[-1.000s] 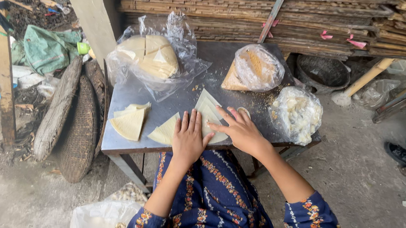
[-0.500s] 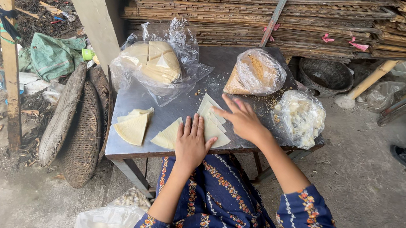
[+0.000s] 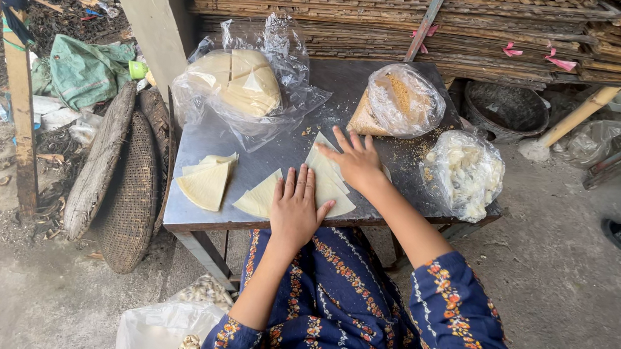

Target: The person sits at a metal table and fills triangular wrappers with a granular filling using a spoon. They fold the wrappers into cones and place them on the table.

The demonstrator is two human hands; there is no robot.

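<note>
Both hands have slid a bit nearer the table's near edge since the earlier frame. I see the left hand (image 3: pixel 296 209) flat, fingers spread, pressing a pale triangular wrapper sheet (image 3: pixel 263 196); right hand (image 3: pixel 361 163) also flat & released on the overlapping sheets (image 3: pixel 326 170), grasping nothing. Metal table (image 3: pixel 193 215) has bare room near-left beside another wrapper stack (image 3: pixel 207 181). Far left: clear bag of wrappers (image 3: pixel 239 84). Far centre: bag w/ brown filling (image 3: pixel 401 100). Right edge: bag of white stuff (image 3: pixel 464 174).

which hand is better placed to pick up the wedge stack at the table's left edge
Left, probably. The left hand lies flat right beside the wedge stack, while the right hand presses the sheets farther right.
</note>
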